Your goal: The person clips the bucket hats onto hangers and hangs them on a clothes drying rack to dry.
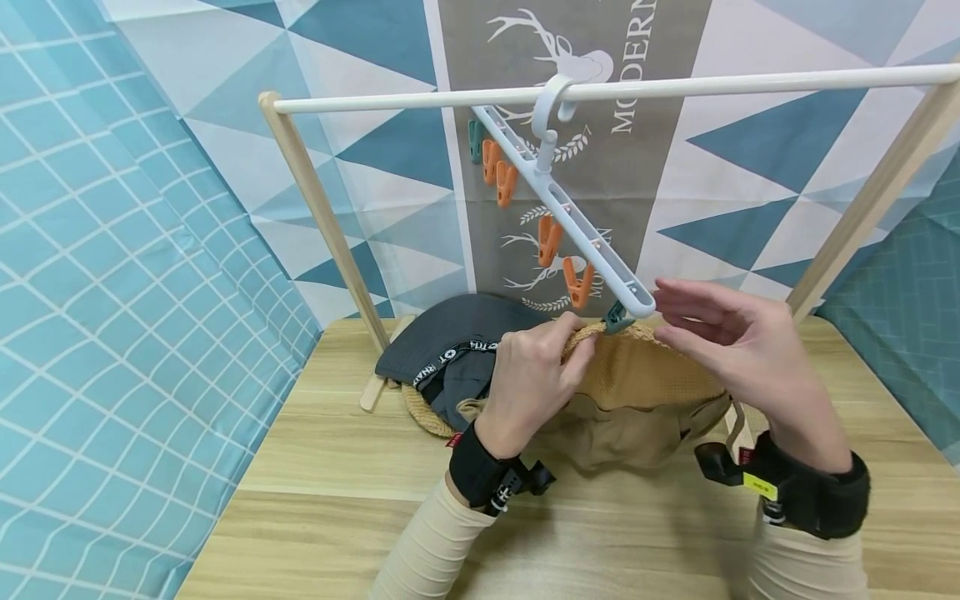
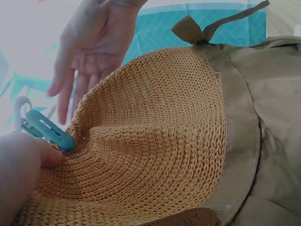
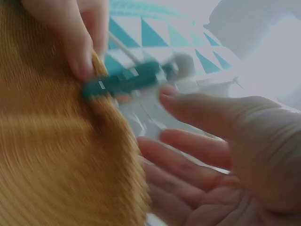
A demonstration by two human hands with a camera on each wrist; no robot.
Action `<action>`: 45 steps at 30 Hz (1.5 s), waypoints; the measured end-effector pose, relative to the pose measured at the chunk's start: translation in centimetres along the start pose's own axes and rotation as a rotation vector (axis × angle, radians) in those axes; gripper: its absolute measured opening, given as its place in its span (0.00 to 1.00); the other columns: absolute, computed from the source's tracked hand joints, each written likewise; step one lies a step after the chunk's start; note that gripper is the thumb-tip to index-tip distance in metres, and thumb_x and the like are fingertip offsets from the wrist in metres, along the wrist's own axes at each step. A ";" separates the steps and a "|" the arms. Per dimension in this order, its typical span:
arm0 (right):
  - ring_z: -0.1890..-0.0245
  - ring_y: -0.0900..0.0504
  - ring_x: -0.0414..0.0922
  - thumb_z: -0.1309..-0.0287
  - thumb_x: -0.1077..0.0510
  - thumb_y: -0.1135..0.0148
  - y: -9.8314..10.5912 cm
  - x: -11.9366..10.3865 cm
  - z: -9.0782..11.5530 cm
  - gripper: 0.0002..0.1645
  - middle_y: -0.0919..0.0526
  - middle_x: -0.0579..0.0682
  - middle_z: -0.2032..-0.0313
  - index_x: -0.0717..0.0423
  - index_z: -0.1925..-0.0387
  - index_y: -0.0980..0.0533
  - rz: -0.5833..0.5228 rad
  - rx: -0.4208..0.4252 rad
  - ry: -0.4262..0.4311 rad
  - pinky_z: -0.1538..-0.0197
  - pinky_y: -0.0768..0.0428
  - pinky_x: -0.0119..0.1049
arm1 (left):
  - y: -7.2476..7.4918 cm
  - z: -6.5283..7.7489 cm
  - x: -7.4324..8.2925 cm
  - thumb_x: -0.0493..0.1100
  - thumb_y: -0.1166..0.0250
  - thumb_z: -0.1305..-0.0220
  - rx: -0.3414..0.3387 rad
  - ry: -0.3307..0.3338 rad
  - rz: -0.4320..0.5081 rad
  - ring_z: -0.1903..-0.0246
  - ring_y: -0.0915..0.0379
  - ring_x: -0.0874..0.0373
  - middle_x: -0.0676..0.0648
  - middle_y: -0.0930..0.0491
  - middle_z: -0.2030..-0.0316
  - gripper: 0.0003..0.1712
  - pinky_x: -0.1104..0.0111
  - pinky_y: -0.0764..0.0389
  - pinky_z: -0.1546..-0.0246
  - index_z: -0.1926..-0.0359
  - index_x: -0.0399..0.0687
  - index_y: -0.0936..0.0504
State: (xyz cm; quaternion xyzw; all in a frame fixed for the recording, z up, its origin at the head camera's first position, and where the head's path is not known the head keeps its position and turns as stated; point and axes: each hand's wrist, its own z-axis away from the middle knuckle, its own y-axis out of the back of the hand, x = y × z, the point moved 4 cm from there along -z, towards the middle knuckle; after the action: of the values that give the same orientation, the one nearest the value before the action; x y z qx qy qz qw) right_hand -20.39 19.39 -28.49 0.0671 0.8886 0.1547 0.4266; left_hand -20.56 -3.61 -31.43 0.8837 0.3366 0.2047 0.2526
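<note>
My left hand [image 1: 528, 379] pinches the edge of a tan woven sun hat [image 1: 637, 375] between thumb and fingers. Right beside those fingers, a dark green clothespin [image 1: 618, 317] bites the hat's brim. It hangs at the near end of a pale blue clip hanger [image 1: 577, 223]. My right hand [image 1: 738, 354] is held apart from the brim, fingers straight, close by the hanger's end. In the left wrist view the brim [image 2: 155, 117] spreads out from the clip toward a brown fabric crown [image 2: 277, 108]. The right wrist view shows the right palm [image 3: 221, 188] with nothing in it.
The hanger hooks over a white rail [image 1: 735, 86] on wooden posts. Several orange clothespins [image 1: 550, 241] and another green one [image 1: 476, 141] dangle from it. A dark grey cap [image 1: 457, 333] lies left of the hat on the wooden table [image 1: 300, 500].
</note>
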 end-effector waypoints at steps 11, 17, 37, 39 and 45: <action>0.56 0.15 0.15 0.39 0.73 0.21 2.8 3.1 1.6 0.22 0.04 0.61 0.49 0.66 0.42 0.11 0.353 -0.238 -0.060 0.62 0.16 0.17 | -0.1 0.1 -0.2 0.42 0.32 0.20 0.007 0.021 0.022 0.84 0.30 0.63 0.51 0.18 0.79 0.06 0.77 0.43 0.79 0.57 0.45 0.12; 0.65 0.16 0.14 0.42 0.76 0.22 2.7 3.1 1.6 0.17 0.04 0.61 0.61 0.65 0.51 0.08 0.405 -0.215 -0.017 0.72 0.22 0.22 | 0.0 0.1 0.0 0.42 0.31 0.20 0.002 0.010 0.014 0.83 0.28 0.64 0.52 0.18 0.78 0.06 0.77 0.41 0.80 0.57 0.46 0.12; 0.66 0.16 0.12 0.38 0.77 0.25 3.1 3.2 1.4 0.15 0.05 0.68 0.59 0.68 0.50 0.09 0.416 -0.178 -0.042 0.74 0.21 0.23 | 0.3 0.3 0.2 0.48 0.26 0.24 -0.086 0.051 0.026 0.79 0.21 0.63 0.53 0.09 0.68 0.08 0.76 0.31 0.77 0.52 0.50 0.10; 0.66 0.16 0.12 0.38 0.77 0.25 3.2 3.2 1.4 0.15 0.05 0.69 0.59 0.69 0.50 0.09 0.415 -0.176 -0.053 0.74 0.21 0.23 | 0.4 0.4 0.2 0.49 0.25 0.25 -0.095 0.061 0.022 0.79 0.21 0.63 0.52 0.08 0.66 0.11 0.76 0.31 0.77 0.49 0.49 0.10; 0.67 0.17 0.12 0.36 0.76 0.26 3.6 3.5 1.4 0.14 0.05 0.70 0.60 0.70 0.49 0.09 0.423 -0.164 -0.089 0.74 0.22 0.24 | 0.8 0.8 0.0 0.52 0.23 0.31 -0.117 0.068 -0.009 0.78 0.19 0.63 0.51 0.05 0.59 0.21 0.77 0.30 0.76 0.42 0.48 0.10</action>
State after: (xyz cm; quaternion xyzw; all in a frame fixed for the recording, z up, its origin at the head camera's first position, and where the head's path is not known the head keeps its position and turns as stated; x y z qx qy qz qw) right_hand -21.48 23.97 -30.70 0.2240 0.8194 0.3091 0.4276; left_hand -19.77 -4.38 -31.56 0.8585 0.3364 0.2529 0.2929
